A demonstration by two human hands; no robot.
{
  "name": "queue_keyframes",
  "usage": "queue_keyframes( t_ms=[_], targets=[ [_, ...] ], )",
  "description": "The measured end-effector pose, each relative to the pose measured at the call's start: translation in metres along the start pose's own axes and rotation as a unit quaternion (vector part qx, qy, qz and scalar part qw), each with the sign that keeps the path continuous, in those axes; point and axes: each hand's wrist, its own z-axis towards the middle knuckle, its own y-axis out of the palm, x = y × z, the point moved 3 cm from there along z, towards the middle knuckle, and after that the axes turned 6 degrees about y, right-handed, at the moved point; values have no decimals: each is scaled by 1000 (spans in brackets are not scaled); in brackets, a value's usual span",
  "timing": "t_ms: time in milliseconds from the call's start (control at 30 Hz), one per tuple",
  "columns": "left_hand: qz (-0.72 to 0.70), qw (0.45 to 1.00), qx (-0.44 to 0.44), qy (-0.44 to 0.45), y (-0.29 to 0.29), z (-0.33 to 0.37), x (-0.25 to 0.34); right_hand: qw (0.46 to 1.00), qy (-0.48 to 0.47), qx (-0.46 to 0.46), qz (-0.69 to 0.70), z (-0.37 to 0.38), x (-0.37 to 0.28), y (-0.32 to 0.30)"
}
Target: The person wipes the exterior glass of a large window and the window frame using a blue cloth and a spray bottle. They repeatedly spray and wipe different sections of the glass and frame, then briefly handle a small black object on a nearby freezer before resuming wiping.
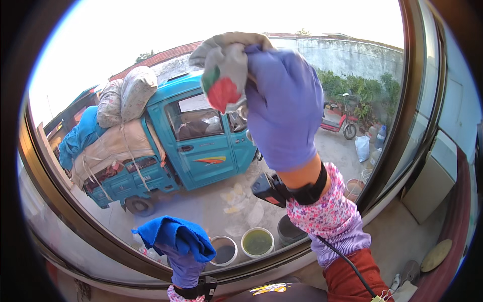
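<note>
My right hand (286, 108), in a purple glove, is raised high in front of the window and closed on a grey cloth (232, 63) printed with red and green. The cloth hangs bunched from the fingers; whether it touches the glass I cannot tell. Low on the left, my left hand (185, 268), gloved in purple too, is closed under a folded blue cloth (177, 237) that covers its fingers. The window frame (95, 232) is brown and runs round the pane. Black straps with small devices sit on both wrists.
Beyond the glass stands a loaded blue three-wheeled truck (214, 156), with a red scooter (339, 121) near green plants. Several buckets stand below the window, one a white bucket (272, 243) of greenish water. A cardboard box (427, 186) is at the right, and a thin cable (352, 265) trails along my right sleeve.
</note>
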Motion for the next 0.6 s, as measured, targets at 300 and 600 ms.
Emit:
queue_keyframes(
  t_ms=[300, 600],
  targets=[
    [148, 984, 19, 96, -24, 17, 43, 998, -13, -65, 7, -78, -11, -26],
    [-120, 991, 22, -54, -5, 3, 3, 999, 19, 9, 26, -65, -18, -23]
  ],
)
